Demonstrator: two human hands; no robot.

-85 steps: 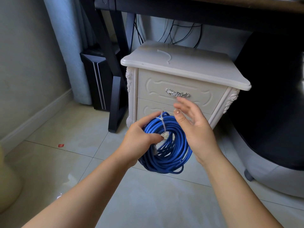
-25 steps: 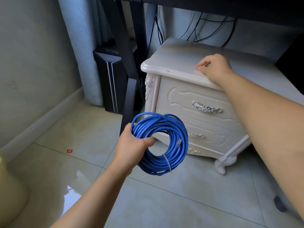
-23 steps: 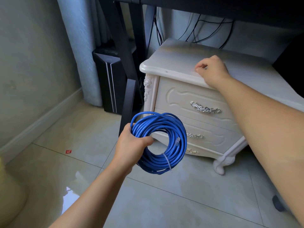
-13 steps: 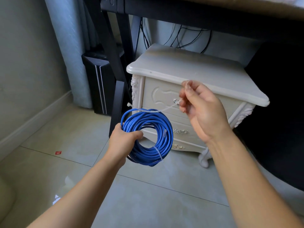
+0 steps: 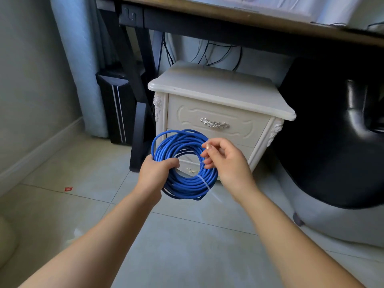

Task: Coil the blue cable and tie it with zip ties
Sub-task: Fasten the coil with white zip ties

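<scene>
We record both forearms reaching in from the near edge over the pale floor tiles (image 5: 187,235). The left hand (image 5: 155,175) grips the blue cable (image 5: 182,142) with fingers wrapped round the coil's lower left side, holding it clear of the floor. The cable is wound into a round coil, roughly upright, facing us. One fastened zip tie (image 5: 203,182) crosses the coil's lower right, its tail pointing down and right. The right hand (image 5: 226,163) sits at the coil's right side, fingers curled, thumb and forefinger pinching a loose zip tie (image 5: 197,160), a thin pale strip that reads faintly across the coil's opening. A small red scrap (image 5: 68,189) lies on the tiles to the left. Just beyond the coil stands a white nightstand (image 5: 218,94) with a silver drawer handle (image 5: 214,123). Left of it we note a black desk leg (image 5: 141,113) and a black computer tower (image 5: 113,104). A black chair (image 5: 332,132) is at right. The desk (image 5: 228,17) spans the far top, dark wires (image 5: 218,53) hanging beneath.
</scene>
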